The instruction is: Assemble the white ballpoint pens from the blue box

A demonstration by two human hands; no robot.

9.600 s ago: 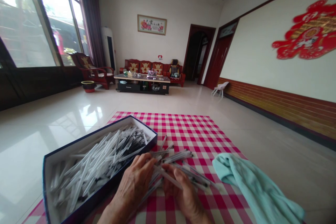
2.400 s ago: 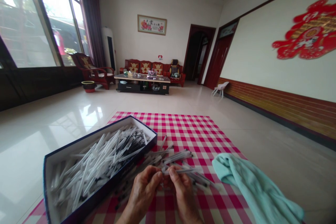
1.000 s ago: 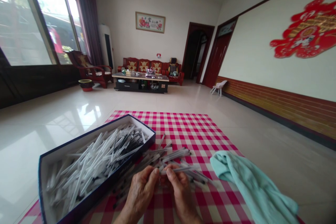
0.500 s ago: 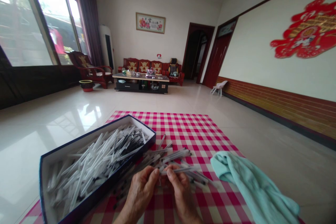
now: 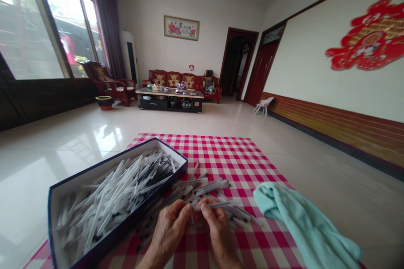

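My right hand (image 5: 216, 222) pinches a clear plastic pen (image 5: 222, 204) between thumb and fingers, its shaft pointing right. Close by, my left hand (image 5: 173, 220) has thumb and forefinger pressed together at the pen's left end; the fingertips hide what exactly lies between them. Beyond and around both hands a loose pile of similar clear pens (image 5: 214, 185) with dark ends lies on the checked tablecloth (image 5: 227, 155). To the left stands a blue-edged box (image 5: 116, 169) filled with translucent pen tubes (image 5: 107, 193) and thin black pieces (image 5: 151, 170).
A mint-green cloth (image 5: 303, 218) lies crumpled at the table's right. Past the tiled floor are a low coffee table (image 5: 170, 103), a red wooden sofa (image 5: 173, 79), an armchair (image 5: 107, 84) and a small pale chair (image 5: 263, 104).
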